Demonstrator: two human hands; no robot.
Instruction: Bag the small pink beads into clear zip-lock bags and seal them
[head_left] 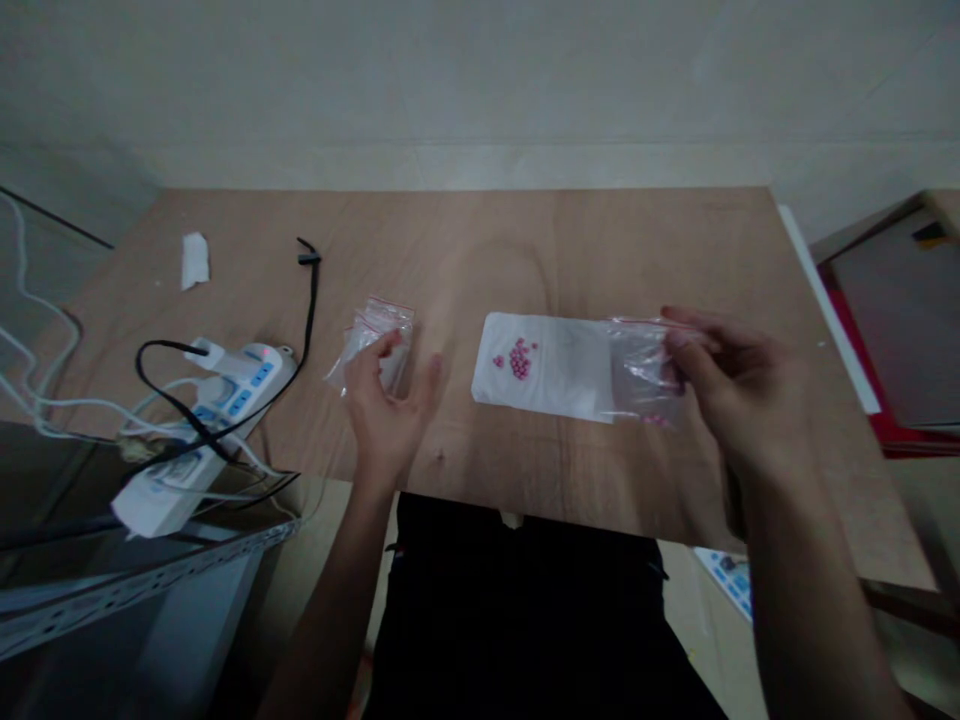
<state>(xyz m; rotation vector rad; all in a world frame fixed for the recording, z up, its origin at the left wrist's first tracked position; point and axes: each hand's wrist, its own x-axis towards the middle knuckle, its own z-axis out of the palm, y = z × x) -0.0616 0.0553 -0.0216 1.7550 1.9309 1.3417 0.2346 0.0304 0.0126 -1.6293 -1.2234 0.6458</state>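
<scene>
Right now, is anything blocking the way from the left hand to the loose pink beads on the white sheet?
Nothing visible is: between the left hand and the pink beads lie only tabletop and the white sheet's left margin.

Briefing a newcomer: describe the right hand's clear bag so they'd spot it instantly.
On the wooden table, find the white sheet. The right hand holds the clear bag at the sheet's right end. Unlike the bags by the left hand, pink beads show at its bottom.
</scene>
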